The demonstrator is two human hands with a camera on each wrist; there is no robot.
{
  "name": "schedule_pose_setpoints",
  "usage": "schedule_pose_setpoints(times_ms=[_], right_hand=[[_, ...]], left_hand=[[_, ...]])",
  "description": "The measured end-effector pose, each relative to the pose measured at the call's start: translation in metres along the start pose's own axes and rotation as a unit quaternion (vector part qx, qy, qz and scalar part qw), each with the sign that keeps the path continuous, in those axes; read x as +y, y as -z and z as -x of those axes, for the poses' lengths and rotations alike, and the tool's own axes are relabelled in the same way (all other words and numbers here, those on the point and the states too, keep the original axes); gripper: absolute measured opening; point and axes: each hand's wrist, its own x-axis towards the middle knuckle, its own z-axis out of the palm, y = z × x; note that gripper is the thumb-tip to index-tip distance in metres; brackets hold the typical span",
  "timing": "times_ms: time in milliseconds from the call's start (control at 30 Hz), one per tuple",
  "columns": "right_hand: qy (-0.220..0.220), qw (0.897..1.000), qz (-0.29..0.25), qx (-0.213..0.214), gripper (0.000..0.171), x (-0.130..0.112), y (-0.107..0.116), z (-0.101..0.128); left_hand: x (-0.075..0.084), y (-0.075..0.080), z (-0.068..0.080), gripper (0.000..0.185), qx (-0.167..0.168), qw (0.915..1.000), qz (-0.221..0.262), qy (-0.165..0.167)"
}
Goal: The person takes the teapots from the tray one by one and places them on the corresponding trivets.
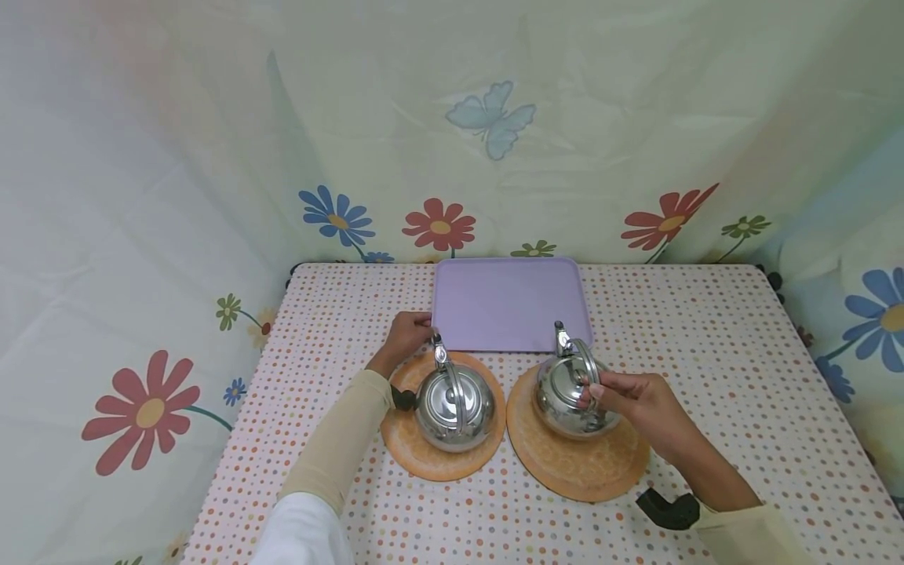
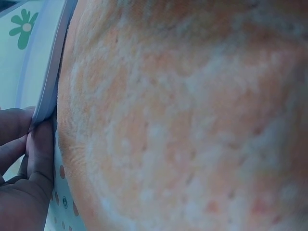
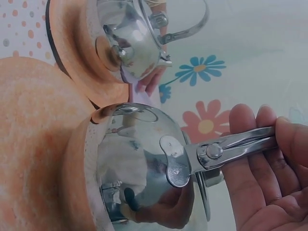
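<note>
A purple tray (image 1: 512, 306) lies at the back of the table. My left hand (image 1: 408, 339) pinches its near left corner; in the left wrist view, thumb and fingers meet on the tray's edge (image 2: 48, 86). With my right hand (image 1: 639, 404) I hold the raised handle (image 3: 240, 147) of a shiny steel kettle (image 1: 565, 400) between thumb and fingers. That kettle is over the back part of the right orange round mat (image 1: 586, 475), its spout toward the tray. A second steel kettle (image 1: 452, 412) sits upright on the left round mat (image 1: 417, 463), just in front of my left hand.
The dotted tablecloth (image 1: 706, 337) covers the table. A floral curtain (image 1: 565, 157) hangs right behind its far edge and along both sides. The two mats lie side by side, nearly meeting, close in front of the tray.
</note>
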Motion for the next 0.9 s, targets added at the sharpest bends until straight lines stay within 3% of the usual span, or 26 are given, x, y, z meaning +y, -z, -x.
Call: schedule_pose_setpoints(times_ms=[233, 600, 900], right_hand=[[0.011, 1.000, -0.014, 0.001, 0.033, -0.002, 0.001, 0.004], [-0.015, 1.000, -0.026, 0.006, 0.028, 0.001, -0.008, 0.013], [-0.028, 0.999, -0.025, 0.011, 0.030, 0.002, -0.012, 0.025]], left_hand=[[0.004, 0.002, 0.003, 0.040, 0.002, 1.0000, 0.004, 0.004], [0.004, 0.001, 0.008, 0.040, 0.014, 0.9998, -0.004, 0.009], [0.002, 0.000, 0.003, 0.042, 0.004, 1.0000, 0.004, 0.004]])
